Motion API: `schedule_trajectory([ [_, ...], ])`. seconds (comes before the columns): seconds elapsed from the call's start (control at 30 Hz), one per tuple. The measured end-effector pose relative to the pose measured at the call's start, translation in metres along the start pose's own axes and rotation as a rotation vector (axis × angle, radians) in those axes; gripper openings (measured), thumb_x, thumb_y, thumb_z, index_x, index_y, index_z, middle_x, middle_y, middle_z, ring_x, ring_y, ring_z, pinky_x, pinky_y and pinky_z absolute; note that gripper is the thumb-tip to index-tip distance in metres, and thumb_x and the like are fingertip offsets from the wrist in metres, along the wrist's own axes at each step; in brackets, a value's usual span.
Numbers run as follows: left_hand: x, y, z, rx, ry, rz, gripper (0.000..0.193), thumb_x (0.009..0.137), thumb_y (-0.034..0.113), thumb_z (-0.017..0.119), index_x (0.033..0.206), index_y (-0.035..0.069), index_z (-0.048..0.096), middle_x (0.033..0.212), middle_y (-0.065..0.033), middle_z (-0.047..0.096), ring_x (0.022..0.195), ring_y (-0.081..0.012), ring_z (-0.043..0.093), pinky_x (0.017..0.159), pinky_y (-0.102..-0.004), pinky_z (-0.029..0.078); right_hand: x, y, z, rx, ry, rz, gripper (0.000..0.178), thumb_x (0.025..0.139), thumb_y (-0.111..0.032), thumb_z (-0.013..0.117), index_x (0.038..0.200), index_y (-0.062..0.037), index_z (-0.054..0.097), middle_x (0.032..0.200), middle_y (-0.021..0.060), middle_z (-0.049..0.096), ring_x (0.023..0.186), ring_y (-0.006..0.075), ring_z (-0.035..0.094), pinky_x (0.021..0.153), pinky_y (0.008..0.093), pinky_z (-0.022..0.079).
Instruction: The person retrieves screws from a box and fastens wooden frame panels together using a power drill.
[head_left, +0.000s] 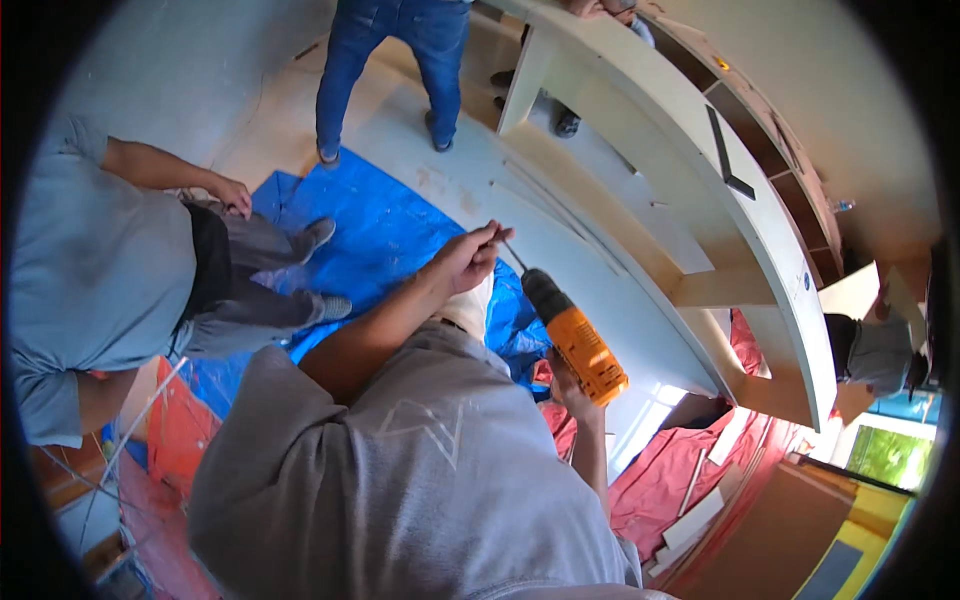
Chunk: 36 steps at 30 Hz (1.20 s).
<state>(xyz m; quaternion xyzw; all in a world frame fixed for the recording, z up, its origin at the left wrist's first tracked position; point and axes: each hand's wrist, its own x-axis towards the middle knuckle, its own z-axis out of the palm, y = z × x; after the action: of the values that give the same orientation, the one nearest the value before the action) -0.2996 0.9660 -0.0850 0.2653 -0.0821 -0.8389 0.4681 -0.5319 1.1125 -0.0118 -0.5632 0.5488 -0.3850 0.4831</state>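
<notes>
My right hand (570, 388) is wrapped round the grip of a yellow-and-black cordless drill (585, 350), in front of my body. The drill body hides part of that hand. From its dark chuck a long thin bit (514, 254) points up and to the left. At the bit's tip is my left hand (472, 256), with thumb and fingers pinched together. Whether they grip the bit itself or a small piece at its end, I cannot tell.
A long white cabinet frame (690, 110) runs along the right, with a black framing square (728, 160) on it. Blue tarp (370, 225) and red sheeting (665, 480) cover floor. People stand at left (110, 270), far side (395, 60) and right (880, 350); another leans at the frame's far end.
</notes>
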Motion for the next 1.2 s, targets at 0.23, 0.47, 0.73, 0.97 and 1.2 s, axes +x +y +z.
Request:
schedule_trajectory([
  [0.23, 0.061, 0.015, -0.011, -0.235, 0.146, 0.001, 0.008, 0.093, 0.014, 0.046, 0.093, 0.007, 0.050, 0.098, -0.0069, 0.058, 0.050, -0.0017, 0.033, 0.044, -0.0136, 0.030, 0.079, 0.018, -0.012, -0.313, -0.054, -0.190, 0.027, 0.078, -0.011, 0.066, 0.103, -0.0049, 0.058, 0.090, 0.0059, 0.064, 0.082, 0.0185, 0.062, 0.073, 0.0316, 0.049],
  [0.47, 0.183, 0.029, -0.045, -0.626, 0.302, -0.141, 0.005, 0.089, 0.001, 0.047, 0.091, 0.002, 0.051, 0.094, -0.0117, 0.057, 0.052, -0.0049, 0.036, 0.045, -0.0151, 0.036, 0.201, 0.005, -0.017, -0.369, -0.059, 0.005, 0.024, 0.075, -0.011, 0.067, 0.097, -0.0038, 0.060, 0.091, 0.0097, 0.065, 0.083, 0.0232, 0.063, 0.073, 0.0321, 0.049],
  [0.73, 0.297, 0.109, -0.033, -0.602, 0.299, -0.126, 0.004, 0.089, 0.000, 0.046, 0.089, 0.000, 0.050, 0.093, -0.0146, 0.056, 0.053, -0.0063, 0.037, 0.045, -0.0156, 0.037, 0.354, -0.033, -0.031, -0.288, -0.051, 0.204, 0.030, 0.076, -0.013, 0.069, 0.104, -0.0052, 0.060, 0.093, 0.0081, 0.065, 0.083, 0.0182, 0.063, 0.072, 0.0286, 0.049],
  [0.97, 0.349, 0.153, -0.048, -0.601, 0.295, 0.014, 0.003, 0.091, 0.004, 0.046, 0.089, 0.003, 0.047, 0.093, -0.0113, 0.053, 0.052, -0.0050, 0.038, 0.046, -0.0162, 0.034, 0.459, -0.048, -0.049, -0.391, -0.272, 0.067, 0.035, 0.075, -0.012, 0.070, 0.107, -0.0032, 0.059, 0.099, 0.0100, 0.065, 0.086, 0.0199, 0.064, 0.076, 0.0285, 0.050],
  [1.2, 0.374, 0.208, -0.022, -0.407, 0.388, 0.177, 0.012, 0.092, 0.015, 0.049, 0.090, 0.003, 0.049, 0.087, -0.0068, 0.053, 0.051, -0.0048, 0.038, 0.045, -0.0193, 0.033, 0.552, -0.028, -0.070, -0.313, -0.485, -0.099, 0.039, 0.073, -0.012, 0.069, 0.109, -0.0018, 0.057, 0.103, 0.0139, 0.062, 0.089, 0.0261, 0.061, 0.079, 0.0312, 0.048],
])
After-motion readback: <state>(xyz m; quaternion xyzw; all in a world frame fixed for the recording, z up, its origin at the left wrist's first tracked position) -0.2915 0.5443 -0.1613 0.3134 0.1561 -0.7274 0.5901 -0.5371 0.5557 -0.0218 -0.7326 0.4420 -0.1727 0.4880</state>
